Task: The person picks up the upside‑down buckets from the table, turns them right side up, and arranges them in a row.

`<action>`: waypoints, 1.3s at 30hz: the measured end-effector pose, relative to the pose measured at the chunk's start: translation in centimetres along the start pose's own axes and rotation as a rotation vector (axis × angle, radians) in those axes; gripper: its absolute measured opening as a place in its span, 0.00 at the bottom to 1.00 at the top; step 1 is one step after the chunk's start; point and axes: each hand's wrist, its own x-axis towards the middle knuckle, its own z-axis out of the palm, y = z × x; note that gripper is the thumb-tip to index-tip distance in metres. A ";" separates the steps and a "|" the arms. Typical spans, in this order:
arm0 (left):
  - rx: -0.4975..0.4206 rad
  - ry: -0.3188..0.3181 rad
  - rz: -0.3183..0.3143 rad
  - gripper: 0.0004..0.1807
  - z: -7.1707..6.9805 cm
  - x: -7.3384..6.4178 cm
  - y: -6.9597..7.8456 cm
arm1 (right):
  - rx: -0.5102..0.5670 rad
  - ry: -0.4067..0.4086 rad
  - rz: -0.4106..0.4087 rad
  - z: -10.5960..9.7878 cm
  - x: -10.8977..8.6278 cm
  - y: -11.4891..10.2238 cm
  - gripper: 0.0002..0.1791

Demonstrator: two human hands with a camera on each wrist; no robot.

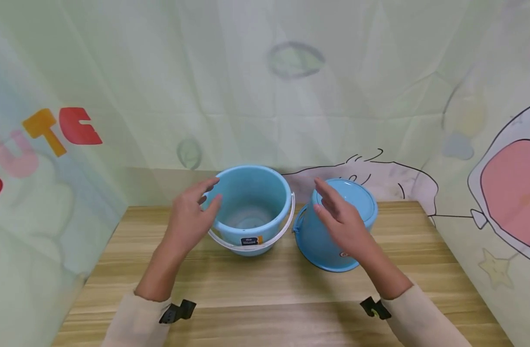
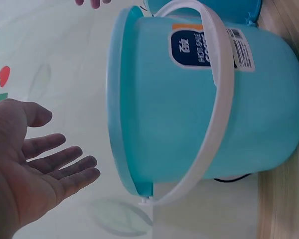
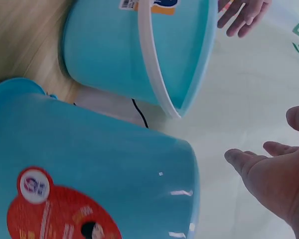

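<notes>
A light blue bucket (image 1: pixel 248 230) stands upright on the table, its white handle (image 1: pixel 286 226) lowered over the front and a dark label (image 2: pixel 189 48) on its side. To its right, a deeper blue bucket (image 1: pixel 319 246) sits upside down, base up, with a red sticker (image 3: pixel 65 214) on its wall. My left hand (image 1: pixel 190 212) hovers at the upright bucket's left rim, fingers loosely spread and apart from it in the left wrist view. My right hand (image 1: pixel 345 221) is held above the upturned bucket, fingers extended, with a gap between in the right wrist view. Neither hand holds anything.
The wooden table (image 1: pixel 265 299) ends against a printed cloth curtain (image 1: pixel 230 96) that hangs behind and at both sides. A thin dark cord (image 3: pixel 140 113) shows behind the buckets. Black straps (image 1: pixel 177 311) are fastened at both sleeve cuffs.
</notes>
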 end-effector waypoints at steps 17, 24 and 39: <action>0.023 -0.084 0.198 0.31 1.0 -1.5 3.4 | -0.086 0.132 -0.014 -4.9 -5.1 2.0 0.35; -0.016 -0.155 0.283 0.31 2.5 -2.1 4.6 | -0.151 0.181 0.022 -6.7 -6.4 3.1 0.36; -0.011 -0.160 0.598 0.33 6.8 -3.2 5.8 | -0.213 0.315 -0.047 -8.2 -7.9 8.6 0.34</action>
